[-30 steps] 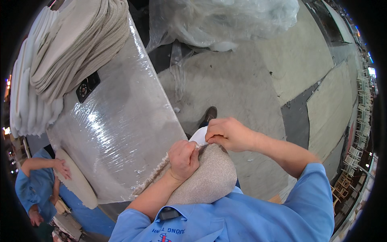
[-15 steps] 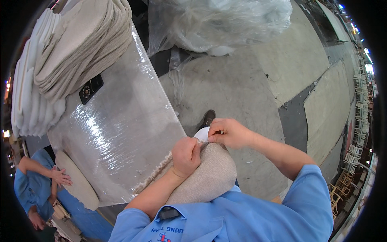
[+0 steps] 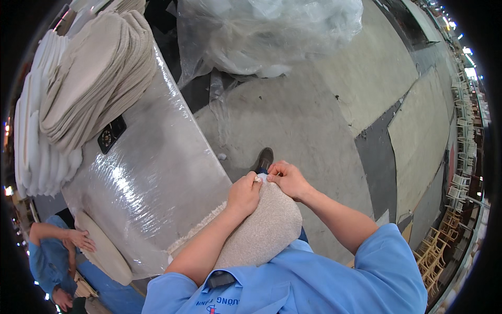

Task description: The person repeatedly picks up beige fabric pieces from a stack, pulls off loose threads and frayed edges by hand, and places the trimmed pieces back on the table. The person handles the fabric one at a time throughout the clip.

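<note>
A beige, nubby fabric cushion cover (image 3: pixel 269 227) lies plump against my front, its frayed edge running along the table's side. At its far end a little white padding (image 3: pixel 262 178) peeks out of the opening. My left hand (image 3: pixel 244 194) is closed on the cover's edge, thumb and fingers pinched together. Close beside it, my right hand (image 3: pixel 289 179) pinches the same opening from the other side. The fingertips nearly meet over the padding. What lies inside the rest of the cover is hidden.
A plastic-wrapped table (image 3: pixel 151 172) stands at left, carrying stacked beige covers (image 3: pixel 97 78), white pads (image 3: pixel 31 125) and a black phone (image 3: pixel 111 134). A co-worker's hand (image 3: pixel 81 239) rests on another beige cushion (image 3: pixel 107 251). A large clear plastic bag (image 3: pixel 272 36) lies ahead.
My right hand has come down and in toward my left. Less white padding shows at the opening now. The whole view has shifted slightly.
</note>
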`<state>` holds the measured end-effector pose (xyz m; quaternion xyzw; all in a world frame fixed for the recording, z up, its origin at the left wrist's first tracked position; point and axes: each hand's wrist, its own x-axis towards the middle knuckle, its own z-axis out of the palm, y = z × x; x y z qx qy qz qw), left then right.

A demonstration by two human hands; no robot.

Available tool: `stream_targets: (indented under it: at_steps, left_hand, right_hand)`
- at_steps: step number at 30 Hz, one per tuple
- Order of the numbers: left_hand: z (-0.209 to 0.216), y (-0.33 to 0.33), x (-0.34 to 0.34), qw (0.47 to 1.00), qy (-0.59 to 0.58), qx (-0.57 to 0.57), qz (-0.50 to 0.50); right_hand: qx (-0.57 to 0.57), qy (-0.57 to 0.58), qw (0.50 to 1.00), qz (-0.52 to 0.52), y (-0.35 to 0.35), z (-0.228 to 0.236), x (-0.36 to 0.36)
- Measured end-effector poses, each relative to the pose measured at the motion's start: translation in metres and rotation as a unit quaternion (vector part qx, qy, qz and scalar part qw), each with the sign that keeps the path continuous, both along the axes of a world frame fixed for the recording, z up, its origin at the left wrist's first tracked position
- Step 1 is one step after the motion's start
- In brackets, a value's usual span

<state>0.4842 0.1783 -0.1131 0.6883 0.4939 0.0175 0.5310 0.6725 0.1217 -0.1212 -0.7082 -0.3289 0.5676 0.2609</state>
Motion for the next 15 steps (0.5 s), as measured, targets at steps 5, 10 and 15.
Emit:
stream_targets:
  at_steps: [5,10,15]
  left_hand:
    - [-0.013,-0.002,0.007,0.999,0.024,0.038,0.004]
    - [-0.022,0.003,0.014,0.998,0.065,0.015,0.006]
    - [-0.026,0.006,0.007,0.999,0.030,0.027,0.034]
  right_hand:
    - [-0.083,0.076,0.992,-0.061,0.001,-0.023,-0.003]
    - [-0.185,0.223,0.945,-0.151,0.008,-0.045,-0.007]
    - [-0.174,0.357,0.896,-0.197,0.000,-0.045,-0.003]
